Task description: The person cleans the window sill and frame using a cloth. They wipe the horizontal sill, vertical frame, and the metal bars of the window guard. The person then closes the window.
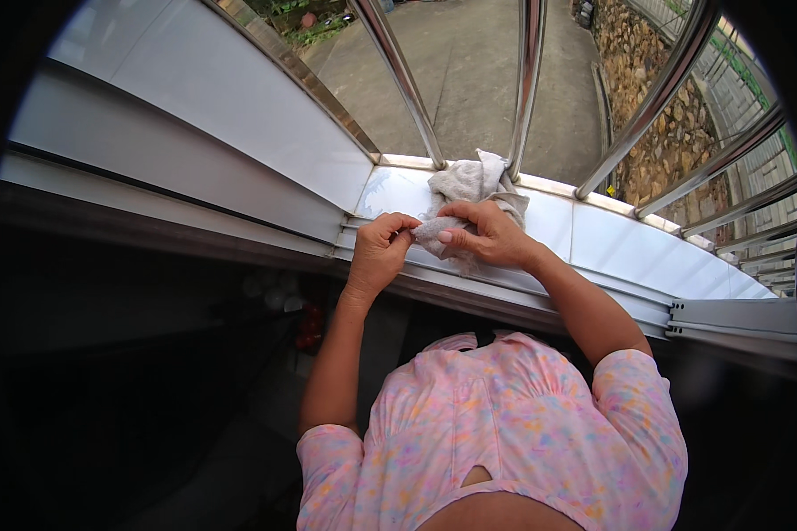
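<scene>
A crumpled, greyish cloth (468, 178) with frayed threads lies bunched on the white tiled window sill (544, 216), up against the metal bars. My left hand (380, 252) pinches the cloth's left tip between thumb and fingers. From the right, my right hand (495, 235) grips a folded part of the same cloth, thumb below and fingers above. The cloth's near end hangs over the sliding-window track (432, 271), where loose threads dangle. Part of the cloth is hidden behind my right hand.
Shiny metal bars (530, 86) rise along the sill's outer edge. White tiled wall (239, 99) stands to the left, beside a window frame (173, 199). Beyond the bars are a concrete yard (478, 66) and a stone wall (664, 99). A dim red object (310, 325) is below the sill.
</scene>
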Available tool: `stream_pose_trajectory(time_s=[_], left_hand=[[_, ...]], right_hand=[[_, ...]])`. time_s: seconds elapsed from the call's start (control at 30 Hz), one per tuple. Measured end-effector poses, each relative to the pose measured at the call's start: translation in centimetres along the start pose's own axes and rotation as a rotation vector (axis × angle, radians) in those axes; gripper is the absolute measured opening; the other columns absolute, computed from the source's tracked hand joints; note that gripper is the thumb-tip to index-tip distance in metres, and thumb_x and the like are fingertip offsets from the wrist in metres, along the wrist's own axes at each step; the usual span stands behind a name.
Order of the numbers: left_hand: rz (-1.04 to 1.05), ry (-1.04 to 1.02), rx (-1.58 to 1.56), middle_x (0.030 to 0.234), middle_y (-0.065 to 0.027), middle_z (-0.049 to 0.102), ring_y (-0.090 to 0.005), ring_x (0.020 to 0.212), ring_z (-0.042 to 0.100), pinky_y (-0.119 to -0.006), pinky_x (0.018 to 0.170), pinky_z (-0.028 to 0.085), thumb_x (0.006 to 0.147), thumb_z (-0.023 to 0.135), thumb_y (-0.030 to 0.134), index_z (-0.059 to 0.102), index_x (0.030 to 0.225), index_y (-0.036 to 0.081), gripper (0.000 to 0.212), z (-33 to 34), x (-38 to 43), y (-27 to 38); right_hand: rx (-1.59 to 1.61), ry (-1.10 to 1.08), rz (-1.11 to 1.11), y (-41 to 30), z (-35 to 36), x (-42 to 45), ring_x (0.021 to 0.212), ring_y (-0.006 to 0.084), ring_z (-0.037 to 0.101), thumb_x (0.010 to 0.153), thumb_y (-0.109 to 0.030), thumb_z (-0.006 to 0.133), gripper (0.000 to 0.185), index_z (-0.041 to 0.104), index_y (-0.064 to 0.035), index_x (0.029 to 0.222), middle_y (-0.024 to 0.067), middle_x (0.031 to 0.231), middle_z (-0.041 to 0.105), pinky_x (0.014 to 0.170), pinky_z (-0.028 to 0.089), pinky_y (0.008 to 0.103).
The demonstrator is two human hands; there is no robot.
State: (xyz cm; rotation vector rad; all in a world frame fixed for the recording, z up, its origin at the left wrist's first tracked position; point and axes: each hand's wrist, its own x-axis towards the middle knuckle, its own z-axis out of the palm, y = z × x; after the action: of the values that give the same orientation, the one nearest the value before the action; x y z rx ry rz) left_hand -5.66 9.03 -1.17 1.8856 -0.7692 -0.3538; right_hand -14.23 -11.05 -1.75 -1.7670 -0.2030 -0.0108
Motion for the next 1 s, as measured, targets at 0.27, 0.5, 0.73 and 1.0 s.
stream_pose_trajectory(time_s=[0.27,0.5,0.73,1.0], left_hand=[[0.346,0.128,0.404,0.087,-0.0106,0.063,-0.0235,0.084,0.058,-0.03,0.073,0.047,0.07,0.056,-0.008,0.066,0.089,0.0,0.023,-2.6,-0.3,-0.6],[0.311,0.477,0.332,0.08,-0.0131,0.062,-0.0227,0.067,0.061,-0.029,0.06,0.049,0.077,0.055,-0.005,0.063,0.09,-0.003,0.016,-2.9,-1.7,-4.0],[0.272,0.599,0.253,0.075,-0.0133,0.061,-0.0263,0.065,0.061,-0.031,0.06,0.05,0.077,0.056,-0.003,0.062,0.089,-0.001,0.014,-1.6,-2.3,-5.5],[0.344,0.597,0.285,0.074,-0.0142,0.06,-0.0291,0.064,0.059,-0.034,0.058,0.049,0.074,0.056,-0.003,0.061,0.087,0.0,0.015,-1.7,-2.1,-5.8]], right_hand=[[-0.718,0.039,-0.088,1.5,2.9,0.8,0.078,0.0307,0.061,0.079,-0.02,0.06,0.016,0.066,-0.0061,0.082,0.011,0.085,0.058,0.067,0.05,0.0412],[-0.802,-0.21,-0.04,-1.2,3.0,2.9,0.079,0.0303,0.062,0.08,-0.023,0.058,0.019,0.068,-0.0113,0.09,0.0107,0.088,0.059,0.066,0.05,0.0408],[-0.85,-0.124,0.027,0.2,4.9,3.4,0.073,0.0326,0.062,0.081,-0.024,0.056,0.021,0.062,-0.0035,0.082,0.0144,0.079,0.061,0.064,0.05,0.0434],[-0.849,-0.02,0.066,0.7,6.7,4.0,0.075,0.0357,0.059,0.081,-0.02,0.057,0.02,0.056,-0.0005,0.083,0.0176,0.082,0.059,0.066,0.047,0.0446]])
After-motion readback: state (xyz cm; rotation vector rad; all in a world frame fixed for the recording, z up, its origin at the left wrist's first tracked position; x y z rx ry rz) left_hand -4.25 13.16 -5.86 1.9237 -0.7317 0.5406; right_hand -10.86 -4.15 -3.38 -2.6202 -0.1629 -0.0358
